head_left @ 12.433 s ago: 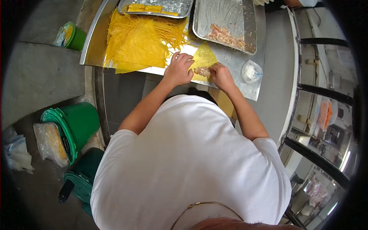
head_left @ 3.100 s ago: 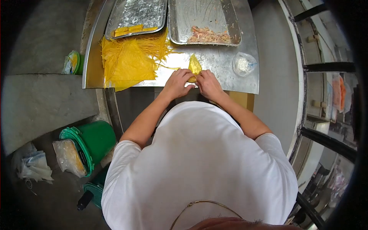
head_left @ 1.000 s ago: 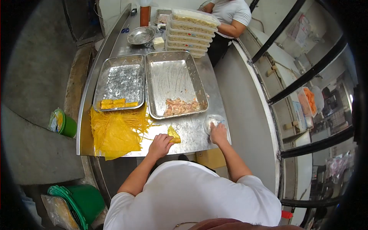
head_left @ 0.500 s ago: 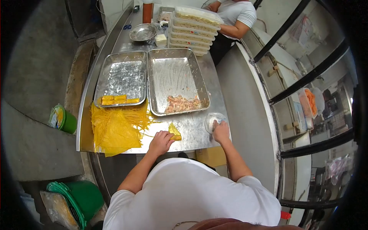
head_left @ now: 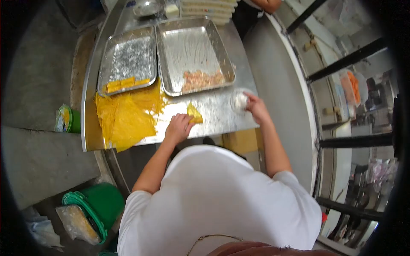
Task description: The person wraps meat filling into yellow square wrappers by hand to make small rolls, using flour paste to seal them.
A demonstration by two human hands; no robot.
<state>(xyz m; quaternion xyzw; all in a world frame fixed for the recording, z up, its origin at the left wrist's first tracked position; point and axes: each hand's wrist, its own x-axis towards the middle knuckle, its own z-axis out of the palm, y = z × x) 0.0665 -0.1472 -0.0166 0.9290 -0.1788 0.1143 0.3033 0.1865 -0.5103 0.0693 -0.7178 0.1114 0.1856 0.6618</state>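
Observation:
My left hand (head_left: pixel 179 127) is closed on the near end of a partly rolled yellow wrapper (head_left: pixel 194 112) lying on the steel table, whose pointed flap stretches away from me. My right hand (head_left: pixel 257 109) is at the right side of a small clear bowl (head_left: pixel 237 101) with white contents. Its fingers reach out over the rim, apart, and nothing shows in them. To the left lies a stack of yellow wrappers (head_left: pixel 128 117). Beyond it, several finished yellow rolls (head_left: pixel 126 83) line the near end of the left metal tray (head_left: pixel 129 53).
A larger metal tray (head_left: pixel 188 47) holds a mound of pinkish minced filling (head_left: pixel 201 80) at its near end. Stacked plastic containers (head_left: pixel 207 9) stand at the back, with another person's arm (head_left: pixel 268 5) nearby. Green bins (head_left: pixel 104 207) stand on the floor at left.
The view has tilted down, so the table sits higher in the picture. My right hand has shifted from inside the bowl towards its right rim. My left hand stays at the wrapper.

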